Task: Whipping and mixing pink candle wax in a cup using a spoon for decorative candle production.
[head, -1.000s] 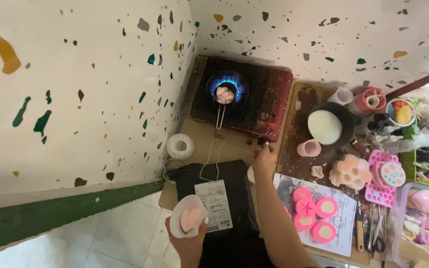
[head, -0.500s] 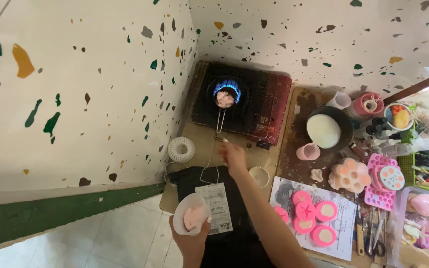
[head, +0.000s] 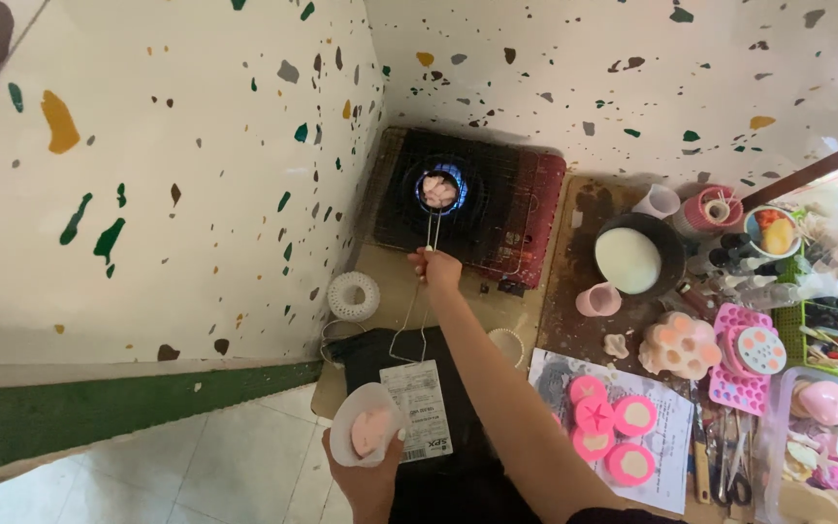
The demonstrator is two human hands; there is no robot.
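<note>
White rectangular label (head: 418, 409) with barcode on black box (head: 380, 354); beside cup

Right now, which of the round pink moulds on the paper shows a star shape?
The pink mould in the middle of the cluster, third row up from the near edge: a raised star shows inside it, while the others hold plain pale fillings.

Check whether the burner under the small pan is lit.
Lit: a blue flame ring shows around the small pan on the stove, whose handle the right hand grips.
</note>
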